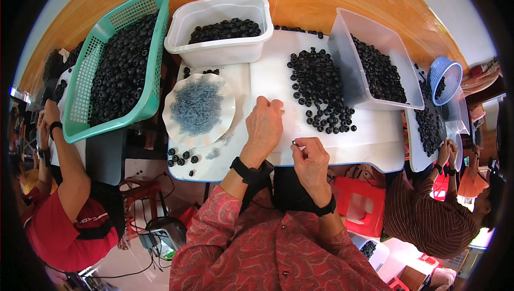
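My left hand [265,128] is above the white tabletop, thumb and fingers drawn together; whatever they pinch is too small to make out. Closer to my body, at the table's front edge, my right hand [311,165] pinches a small black part [295,143] between thumb and forefinger. A loose heap of round black parts with holes [319,85] lies beyond and to the right of my hands. On the left, a white plate [227,114] with a wavy rim bears a pile of tiny translucent bluish pieces [197,104].
A green basket [151,85], a white tub [217,53] and a clear bin [348,71] hold more black parts. Several loose ones [182,157] lie at the table's front left corner. A red stool [361,205] stands below right. Co-workers sit on both sides.
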The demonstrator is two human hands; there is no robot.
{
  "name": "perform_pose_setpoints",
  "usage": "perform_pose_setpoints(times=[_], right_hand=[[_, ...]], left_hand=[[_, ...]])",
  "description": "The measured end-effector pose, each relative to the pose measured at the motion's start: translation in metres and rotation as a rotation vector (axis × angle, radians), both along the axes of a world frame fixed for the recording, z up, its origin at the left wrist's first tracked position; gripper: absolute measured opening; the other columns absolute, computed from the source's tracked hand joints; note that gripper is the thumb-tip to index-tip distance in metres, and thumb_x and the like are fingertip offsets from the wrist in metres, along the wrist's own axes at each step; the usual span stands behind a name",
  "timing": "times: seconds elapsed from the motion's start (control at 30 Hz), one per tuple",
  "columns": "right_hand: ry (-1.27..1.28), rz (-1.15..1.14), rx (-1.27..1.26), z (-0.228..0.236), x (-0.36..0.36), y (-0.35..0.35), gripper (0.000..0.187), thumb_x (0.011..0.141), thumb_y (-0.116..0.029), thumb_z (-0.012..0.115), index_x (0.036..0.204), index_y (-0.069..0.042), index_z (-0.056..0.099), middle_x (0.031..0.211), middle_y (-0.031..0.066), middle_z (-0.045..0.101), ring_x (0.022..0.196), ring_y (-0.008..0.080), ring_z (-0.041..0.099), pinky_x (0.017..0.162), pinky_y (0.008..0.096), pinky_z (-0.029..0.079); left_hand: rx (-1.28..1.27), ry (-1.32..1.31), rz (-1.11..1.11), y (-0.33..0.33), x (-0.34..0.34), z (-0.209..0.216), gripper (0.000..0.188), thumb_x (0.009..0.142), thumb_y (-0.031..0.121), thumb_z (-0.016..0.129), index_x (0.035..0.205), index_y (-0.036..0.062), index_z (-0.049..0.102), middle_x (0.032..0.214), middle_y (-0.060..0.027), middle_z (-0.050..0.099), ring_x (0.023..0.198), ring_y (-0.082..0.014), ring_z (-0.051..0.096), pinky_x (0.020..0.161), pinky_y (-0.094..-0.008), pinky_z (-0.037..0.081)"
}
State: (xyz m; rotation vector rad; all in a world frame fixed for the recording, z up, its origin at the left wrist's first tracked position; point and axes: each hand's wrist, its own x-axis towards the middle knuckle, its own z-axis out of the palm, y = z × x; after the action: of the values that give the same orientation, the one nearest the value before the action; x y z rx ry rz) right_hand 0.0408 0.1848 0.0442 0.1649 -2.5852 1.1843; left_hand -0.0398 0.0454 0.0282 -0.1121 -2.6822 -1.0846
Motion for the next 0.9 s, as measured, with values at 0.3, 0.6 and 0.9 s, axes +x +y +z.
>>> perform_pose_setpoints(times=[0.3,0.6,0.9], right_hand=[[0.027,0.007,-0.058,-0.004,0.001,0.001,0.017,0.082,0.003,0.071,0.098,0.0,0.067,0.087,0.0133,0.065,0.058,0.0185,0.062,0.052,0.0295,0.048],[-0.005,0.019,-0.056,-0.006,0.0,0.003,0.016,0.084,0.004,0.068,0.099,0.0,0.065,0.09,0.0167,0.064,0.067,0.0308,0.065,0.058,0.0358,0.053],[0.004,0.021,-0.044,-0.003,0.001,0.001,0.016,0.083,0.003,0.069,0.098,0.0,0.065,0.088,0.0161,0.064,0.065,0.0286,0.065,0.056,0.0352,0.051]], left_hand=[[-0.086,-0.105,0.05,0.002,-0.01,-0.002,0.011,0.092,0.018,0.062,0.098,0.0101,0.067,0.095,-0.0155,0.058,0.078,-0.039,0.064,0.066,-0.0472,0.052],[-0.073,0.028,-0.027,0.003,-0.006,0.003,0.006,0.086,0.006,0.058,0.09,0.0018,0.06,0.095,-0.0165,0.05,0.076,-0.0349,0.062,0.065,-0.0446,0.052],[0.018,0.105,-0.027,-0.003,0.002,-0.007,0.007,0.087,0.004,0.058,0.093,0.0015,0.06,0.095,-0.0177,0.053,0.075,-0.0364,0.061,0.063,-0.0442,0.052]])
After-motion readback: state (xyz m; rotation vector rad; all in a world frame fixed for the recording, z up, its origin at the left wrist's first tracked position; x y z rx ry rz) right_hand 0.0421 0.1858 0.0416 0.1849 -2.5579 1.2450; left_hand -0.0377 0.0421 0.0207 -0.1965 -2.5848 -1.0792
